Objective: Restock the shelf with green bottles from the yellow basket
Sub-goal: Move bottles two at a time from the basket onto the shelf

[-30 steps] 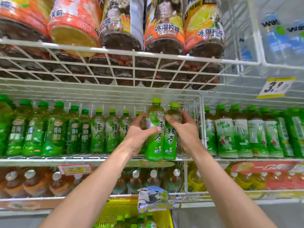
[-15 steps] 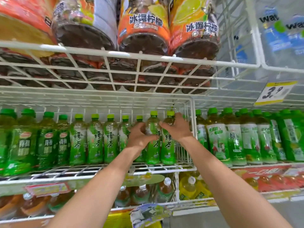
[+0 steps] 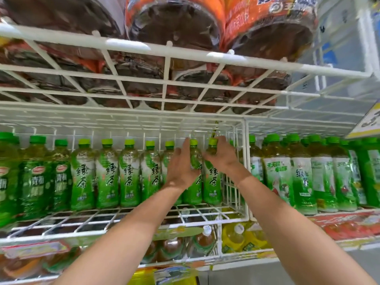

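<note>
Shop aisle, white wire shelving w/ several tiers. The middle wire shelf (image 3: 131, 220) carries the green tea; its front strip of grid is bare, bottles set toward the back. Wire shelf above (image 3: 185, 56) holds big dark bottles w/ orange labels (image 3: 176, 27), seen from underneath. Tier below has amber and yellow drink bottles (image 3: 236, 237), white caps. Yellow price tag (image 3: 368, 120) at far right edge, partly cut off. A sliver of the yellow basket (image 3: 141, 277) shows at the bottom, contents hidden.

Count in the left bay: approx. 8 green bottles of the same light-capped tea in the front row, two of them partly behind the hands, plus 3 darker-capped green ones at far left. Right of the wire divider (image 3: 245, 171), another row of green bottles (image 3: 277, 173) w/ white-green labels; too crowded to count for sure.

Both arms reach forward and up, bare forearms, no sleeves. Left hand (image 3: 182, 169) upright, fingers straight and together, palm against the side of one green bottle (image 3: 194, 182), not wrapped round it. Right hand (image 3: 221, 156) spread loosely over the shoulder and neck of the end green bottle (image 3: 212, 186), beside the divider; fingers touching, grip not closed. Both bottles stand upright on the shelf, side by side, in line w/ the row.
</note>
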`<state>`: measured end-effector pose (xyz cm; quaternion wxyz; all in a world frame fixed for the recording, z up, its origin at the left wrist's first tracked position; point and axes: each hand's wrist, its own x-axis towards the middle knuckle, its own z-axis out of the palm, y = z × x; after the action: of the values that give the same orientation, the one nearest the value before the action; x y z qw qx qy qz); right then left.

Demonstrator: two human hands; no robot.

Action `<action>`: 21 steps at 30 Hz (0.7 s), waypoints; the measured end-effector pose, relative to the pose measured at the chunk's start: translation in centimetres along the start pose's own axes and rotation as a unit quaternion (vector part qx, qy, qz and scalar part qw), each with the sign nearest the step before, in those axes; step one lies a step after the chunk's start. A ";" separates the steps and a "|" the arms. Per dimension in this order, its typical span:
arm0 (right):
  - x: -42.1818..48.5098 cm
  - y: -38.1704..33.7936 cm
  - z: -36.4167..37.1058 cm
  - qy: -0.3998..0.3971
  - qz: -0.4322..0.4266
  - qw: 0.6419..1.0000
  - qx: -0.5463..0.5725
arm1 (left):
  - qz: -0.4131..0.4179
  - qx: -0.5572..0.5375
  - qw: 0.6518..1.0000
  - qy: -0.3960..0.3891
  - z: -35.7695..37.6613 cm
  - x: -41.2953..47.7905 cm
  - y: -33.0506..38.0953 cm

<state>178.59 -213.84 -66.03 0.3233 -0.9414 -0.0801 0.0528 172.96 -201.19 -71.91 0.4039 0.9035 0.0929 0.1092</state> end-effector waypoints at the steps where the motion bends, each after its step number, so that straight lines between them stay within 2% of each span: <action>1: 0.2 0.2 0.1 -0.002 -0.003 1.000 -0.010 | -0.003 0.008 1.000 -0.001 0.0 0.3 0.1; 6: 0.7 0.0 0.3 -0.018 -0.004 0.998 -0.055 | -0.028 0.048 0.998 -0.002 -0.1 1.0 0.6; 14: 0.5 -0.3 -0.3 -0.016 -0.010 0.992 -0.127 | -0.019 0.099 0.995 -0.009 -0.5 1.0 1.1; 18: 0.2 -1.0 -0.7 -0.019 -0.011 0.984 -0.179 | 0.018 0.191 0.981 -0.003 -1.1 1.5 1.7; 21: 0.2 -1.4 -0.6 -0.022 -0.017 0.978 -0.208 | 0.004 0.205 0.978 -0.029 -1.1 2.4 1.9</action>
<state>178.68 -213.06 -64.75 0.1198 -0.9851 -0.1127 0.0503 175.11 -201.01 -69.51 0.2119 0.9703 0.0979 0.0629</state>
